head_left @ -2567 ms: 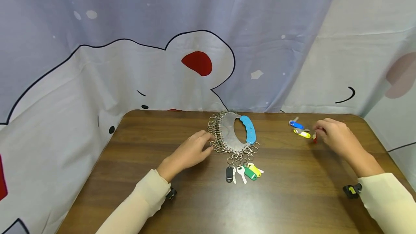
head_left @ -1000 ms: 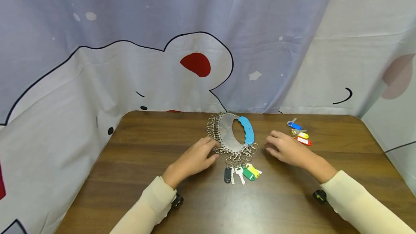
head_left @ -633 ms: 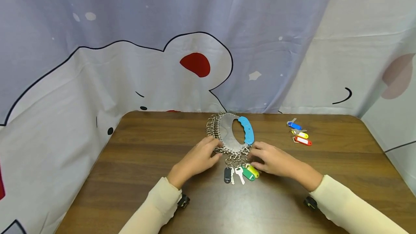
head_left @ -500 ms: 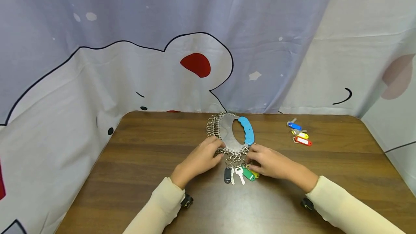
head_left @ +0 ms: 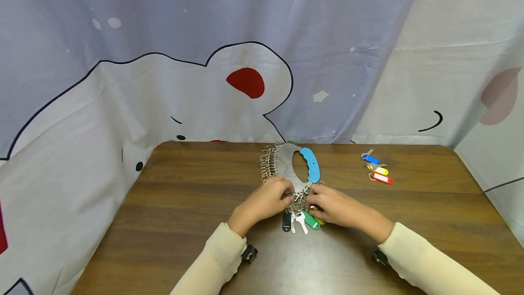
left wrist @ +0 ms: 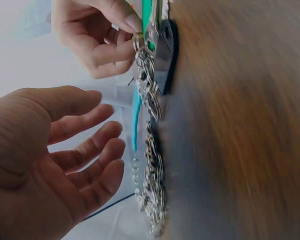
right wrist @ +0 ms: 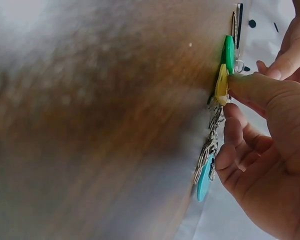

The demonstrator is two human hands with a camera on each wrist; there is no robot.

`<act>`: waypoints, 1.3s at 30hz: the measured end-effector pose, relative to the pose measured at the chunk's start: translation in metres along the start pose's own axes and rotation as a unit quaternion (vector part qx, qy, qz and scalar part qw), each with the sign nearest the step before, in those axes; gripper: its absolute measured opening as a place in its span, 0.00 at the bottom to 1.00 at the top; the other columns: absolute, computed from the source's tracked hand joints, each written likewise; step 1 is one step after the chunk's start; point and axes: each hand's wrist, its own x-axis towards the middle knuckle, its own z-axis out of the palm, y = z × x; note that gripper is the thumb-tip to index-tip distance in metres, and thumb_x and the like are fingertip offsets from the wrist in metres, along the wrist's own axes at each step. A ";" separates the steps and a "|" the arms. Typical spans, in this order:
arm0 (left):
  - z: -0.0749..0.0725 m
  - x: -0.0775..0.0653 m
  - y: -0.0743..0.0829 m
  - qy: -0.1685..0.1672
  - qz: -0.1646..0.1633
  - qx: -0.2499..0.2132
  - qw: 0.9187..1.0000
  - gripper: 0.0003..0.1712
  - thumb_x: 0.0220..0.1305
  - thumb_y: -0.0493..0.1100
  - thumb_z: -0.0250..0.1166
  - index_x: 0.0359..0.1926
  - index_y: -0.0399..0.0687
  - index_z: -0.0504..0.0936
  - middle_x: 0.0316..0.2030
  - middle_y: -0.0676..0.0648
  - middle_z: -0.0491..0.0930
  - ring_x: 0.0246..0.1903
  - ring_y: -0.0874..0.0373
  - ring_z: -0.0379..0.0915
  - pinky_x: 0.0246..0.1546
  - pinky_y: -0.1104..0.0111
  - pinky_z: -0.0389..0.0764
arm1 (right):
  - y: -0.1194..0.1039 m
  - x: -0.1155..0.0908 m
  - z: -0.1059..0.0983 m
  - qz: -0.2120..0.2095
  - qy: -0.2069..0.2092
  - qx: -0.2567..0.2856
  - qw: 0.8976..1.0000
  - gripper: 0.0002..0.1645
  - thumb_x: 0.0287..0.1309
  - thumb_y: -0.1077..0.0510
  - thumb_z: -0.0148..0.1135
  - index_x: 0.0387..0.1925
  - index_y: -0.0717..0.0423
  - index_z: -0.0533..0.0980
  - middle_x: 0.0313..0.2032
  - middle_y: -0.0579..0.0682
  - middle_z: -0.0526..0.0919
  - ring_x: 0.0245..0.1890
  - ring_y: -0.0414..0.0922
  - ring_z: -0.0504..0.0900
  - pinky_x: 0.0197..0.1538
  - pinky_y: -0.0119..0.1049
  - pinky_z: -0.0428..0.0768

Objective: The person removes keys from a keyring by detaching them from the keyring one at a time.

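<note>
Curtain (head_left: 163,99) behind, right hand (head_left: 337,206) overlapping yellow tag (right wrist: 222,85), apparently pinching ring (left wrist: 138,42)

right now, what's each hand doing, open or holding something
Left hand: open, holding nothing.
Right hand: at the yellow key tag; whether it pinches it cannot be told.

Printed cloth backdrop (head_left: 163,17) behind brown wooden table (head_left: 180,185); soft glare (head_left: 292,258).

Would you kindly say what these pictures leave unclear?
Head view: part of the yellow key tag, hidden by the right hand.
Head view: any writing on the red key tag, too small.
Left wrist view: part of the green key tag, beyond the top edge.
Right wrist view: the tabletop, blurred.
</note>
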 end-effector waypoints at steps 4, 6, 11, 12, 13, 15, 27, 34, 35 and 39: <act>0.004 0.007 0.004 -0.012 0.007 -0.004 1.000 0.04 0.61 0.39 0.63 0.36 0.46 0.83 0.31 0.52 0.76 0.33 0.61 0.69 0.35 0.70 0.76 | 0.001 0.001 0.000 0.008 -0.003 0.006 1.000 0.06 0.52 0.62 0.67 0.28 0.47 0.80 0.33 0.43 0.75 0.32 0.37 0.72 0.34 0.35 0.79; 0.006 0.011 0.005 -0.016 0.009 -0.013 1.000 0.06 0.62 0.38 0.63 0.38 0.45 0.84 0.32 0.52 0.77 0.33 0.62 0.70 0.36 0.70 0.77 | 0.002 0.001 -0.001 0.017 -0.005 0.015 1.000 0.06 0.52 0.62 0.67 0.28 0.47 0.79 0.32 0.42 0.75 0.32 0.37 0.72 0.34 0.34 0.79; 0.011 0.019 0.007 -0.031 0.000 -0.029 0.999 0.07 0.60 0.37 0.63 0.39 0.45 0.86 0.30 0.51 0.77 0.32 0.62 0.69 0.33 0.72 0.75 | 0.005 0.000 -0.004 0.031 0.012 0.048 0.998 0.09 0.49 0.65 0.65 0.26 0.48 0.77 0.29 0.43 0.76 0.29 0.39 0.73 0.30 0.32 0.77; 0.012 0.020 0.007 -0.034 -0.006 -0.030 0.999 0.07 0.59 0.37 0.63 0.38 0.45 0.86 0.29 0.51 0.77 0.31 0.62 0.69 0.32 0.72 0.74 | 0.006 0.000 -0.004 0.030 0.018 0.054 0.998 0.09 0.48 0.66 0.64 0.25 0.48 0.76 0.28 0.43 0.76 0.28 0.39 0.74 0.29 0.32 0.77; 0.013 0.022 0.007 -0.036 -0.010 -0.030 0.999 0.07 0.58 0.36 0.64 0.37 0.46 0.86 0.27 0.52 0.76 0.30 0.62 0.69 0.31 0.72 0.73 | 0.006 0.000 -0.004 0.028 0.025 0.059 0.998 0.10 0.47 0.67 0.64 0.25 0.48 0.76 0.28 0.44 0.76 0.28 0.39 0.73 0.29 0.32 0.77; 0.015 0.024 0.008 -0.039 -0.017 -0.028 0.999 0.07 0.55 0.37 0.65 0.35 0.47 0.86 0.25 0.52 0.75 0.29 0.62 0.68 0.30 0.72 0.72 | 0.008 0.000 -0.005 0.024 0.036 0.065 0.997 0.10 0.46 0.68 0.64 0.24 0.49 0.76 0.26 0.44 0.76 0.27 0.39 0.73 0.28 0.31 0.76; 0.024 0.031 0.008 -0.043 -0.020 -0.066 0.997 0.10 0.53 0.33 0.65 0.33 0.52 0.85 0.21 0.55 0.73 0.28 0.62 0.68 0.28 0.73 0.69 | 0.011 -0.001 -0.013 0.065 0.054 0.104 0.991 0.06 0.56 0.65 0.66 0.30 0.50 0.79 0.27 0.40 0.78 0.26 0.36 0.73 0.27 0.32 0.78; 0.024 0.033 0.009 -0.038 0.002 -0.078 0.996 0.07 0.54 0.34 0.67 0.30 0.51 0.83 0.19 0.54 0.74 0.26 0.63 0.68 0.29 0.73 0.69 | 0.011 0.001 -0.015 0.095 0.057 0.143 0.983 0.05 0.56 0.64 0.65 0.31 0.51 0.80 0.27 0.42 0.81 0.28 0.35 0.78 0.30 0.35 0.83; 0.024 0.033 0.009 -0.036 0.003 -0.080 0.996 0.07 0.54 0.33 0.67 0.29 0.51 0.83 0.19 0.54 0.74 0.26 0.63 0.68 0.29 0.74 0.69 | 0.012 0.001 -0.014 0.101 0.058 0.146 0.982 0.05 0.56 0.64 0.64 0.31 0.51 0.80 0.27 0.42 0.82 0.28 0.35 0.79 0.30 0.34 0.83; 0.025 0.033 0.009 -0.019 -0.001 -0.096 0.995 0.07 0.53 0.32 0.67 0.27 0.50 0.83 0.22 0.54 0.74 0.28 0.63 0.69 0.30 0.75 0.69 | 0.012 0.003 -0.013 0.123 0.065 0.152 0.979 0.06 0.53 0.64 0.64 0.30 0.50 0.79 0.26 0.41 0.82 0.27 0.35 0.79 0.30 0.32 0.83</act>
